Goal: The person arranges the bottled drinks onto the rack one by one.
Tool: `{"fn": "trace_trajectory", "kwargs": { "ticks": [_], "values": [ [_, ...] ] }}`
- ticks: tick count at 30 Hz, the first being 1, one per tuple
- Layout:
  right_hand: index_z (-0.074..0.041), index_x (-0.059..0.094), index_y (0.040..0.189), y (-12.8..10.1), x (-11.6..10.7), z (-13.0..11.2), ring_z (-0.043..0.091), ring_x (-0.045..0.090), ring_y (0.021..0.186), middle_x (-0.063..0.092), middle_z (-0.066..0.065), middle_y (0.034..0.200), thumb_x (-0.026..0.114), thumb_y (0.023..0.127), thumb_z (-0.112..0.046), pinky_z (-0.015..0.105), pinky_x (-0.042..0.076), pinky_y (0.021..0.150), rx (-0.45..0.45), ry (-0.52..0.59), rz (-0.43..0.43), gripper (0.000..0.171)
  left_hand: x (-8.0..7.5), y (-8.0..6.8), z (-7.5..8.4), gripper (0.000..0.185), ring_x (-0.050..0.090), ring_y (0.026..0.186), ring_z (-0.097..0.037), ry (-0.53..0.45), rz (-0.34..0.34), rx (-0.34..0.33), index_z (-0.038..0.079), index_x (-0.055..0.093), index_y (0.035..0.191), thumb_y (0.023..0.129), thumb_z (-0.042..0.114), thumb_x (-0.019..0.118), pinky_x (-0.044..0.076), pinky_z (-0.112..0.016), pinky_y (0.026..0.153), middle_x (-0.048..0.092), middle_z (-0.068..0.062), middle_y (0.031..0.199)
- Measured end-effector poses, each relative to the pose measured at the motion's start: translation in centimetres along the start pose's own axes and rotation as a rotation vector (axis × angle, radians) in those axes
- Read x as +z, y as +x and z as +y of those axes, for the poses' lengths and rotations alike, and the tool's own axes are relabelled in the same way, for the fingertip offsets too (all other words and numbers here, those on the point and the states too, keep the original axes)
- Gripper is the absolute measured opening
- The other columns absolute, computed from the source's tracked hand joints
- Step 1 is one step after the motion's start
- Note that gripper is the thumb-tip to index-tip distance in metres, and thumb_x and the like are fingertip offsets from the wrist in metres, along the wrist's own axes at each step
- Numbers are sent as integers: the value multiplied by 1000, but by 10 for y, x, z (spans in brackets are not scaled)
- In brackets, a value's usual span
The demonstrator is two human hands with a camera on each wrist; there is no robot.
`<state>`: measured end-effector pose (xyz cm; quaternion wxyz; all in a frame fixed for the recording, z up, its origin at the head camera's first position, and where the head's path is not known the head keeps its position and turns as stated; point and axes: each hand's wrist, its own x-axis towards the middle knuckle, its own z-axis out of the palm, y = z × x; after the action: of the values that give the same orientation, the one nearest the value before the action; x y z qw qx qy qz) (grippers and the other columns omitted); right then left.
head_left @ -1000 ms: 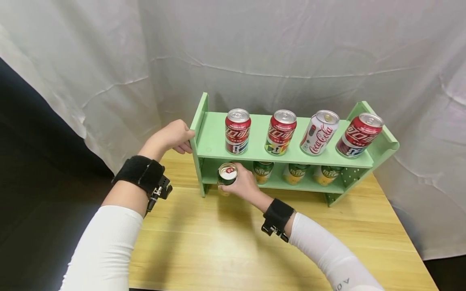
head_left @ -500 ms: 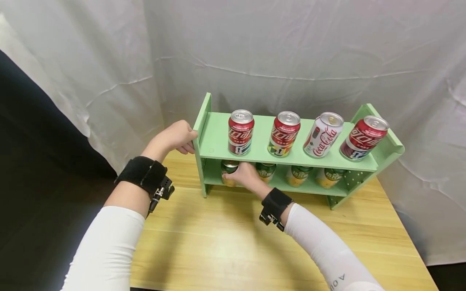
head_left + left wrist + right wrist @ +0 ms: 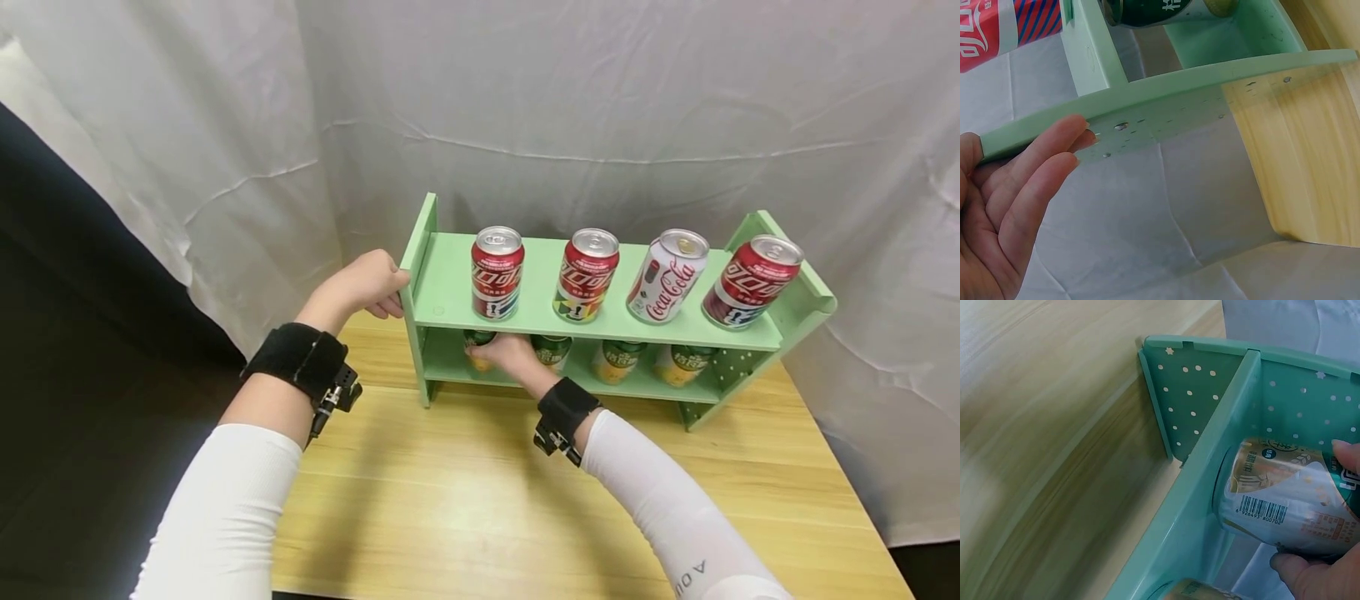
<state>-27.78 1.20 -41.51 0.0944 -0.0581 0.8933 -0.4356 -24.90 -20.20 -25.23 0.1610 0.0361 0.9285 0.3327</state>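
My left hand [image 3: 360, 283] grips the left side panel [image 3: 417, 258] of a green two-tier shelf, the fingers on its outer face in the left wrist view. On the lower tier's left end, my right hand [image 3: 516, 357] holds a green-and-gold drink can [image 3: 1279, 494], finger and thumb on opposite sides of it. The can's base meets the lower board [image 3: 1210, 450] in the right wrist view. From above, the upper board and my hand hide part of the can. Several like cans stand to its right, among them a green can [image 3: 619, 360].
Along the upper tier stand a red cola can [image 3: 497, 275], a second red can [image 3: 587, 275], a white Coca-Cola can [image 3: 667, 277] and a tilted-looking red can [image 3: 752, 282]. The shelf stands on a wooden table [image 3: 450, 500], before a pale curtain [image 3: 600, 108].
My right hand has moved the green-and-gold can from the shelf's front back into the lower tier, under the upper board. My left hand keeps its hold on the side panel.
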Motion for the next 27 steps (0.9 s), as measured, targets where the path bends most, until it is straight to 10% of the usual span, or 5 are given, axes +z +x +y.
{"fn": "trace_trajectory", "kwargs": {
  "ticks": [5, 8, 12, 18, 27],
  "values": [
    [-11, 25, 146, -6, -2, 10, 27, 35, 135, 33, 9, 149, 79, 76, -25, 41, 36, 111, -119, 94, 71, 90, 2, 5, 4, 32, 69, 87, -30, -2, 8, -10, -6, 58, 91, 96, 17, 36, 60, -37, 75, 69, -24, 97],
    [-14, 34, 140, -12, -2, 18, 20, 58, 101, 56, 6, 114, 77, 78, -31, 34, 52, 86, -163, 96, 110, 77, 2, 8, 8, 31, 69, 91, -32, -9, 6, -21, -6, 57, 93, 96, 17, 36, 59, -38, 78, 68, -25, 100],
    [-12, 41, 131, -23, 0, 27, 19, 48, 62, 49, 4, 78, 72, 81, -43, 32, 44, 56, -155, 94, 156, 66, 2, 11, 10, 28, 67, 95, -33, -17, 10, -27, -2, 53, 86, 96, 16, 35, 58, -41, 82, 66, -27, 104],
    [-7, 19, 148, -45, 7, 33, 31, 40, 131, 35, 18, 147, 71, 83, -36, 45, 38, 109, -263, 91, 142, 88, 3, 13, -2, 37, 67, 97, -34, -27, 76, -7, -6, 56, 94, 99, 21, 31, 58, -41, 83, 63, -28, 110],
    [-12, 9, 152, -77, 5, 30, 30, 20, 143, 14, 10, 158, 67, 84, -46, 52, 24, 115, -360, 69, 50, 96, 23, -9, -48, 73, 53, 119, -41, -237, 219, 105, -7, 28, 143, 99, 52, 28, 50, -45, 96, 38, -29, 142]
  ]
}}
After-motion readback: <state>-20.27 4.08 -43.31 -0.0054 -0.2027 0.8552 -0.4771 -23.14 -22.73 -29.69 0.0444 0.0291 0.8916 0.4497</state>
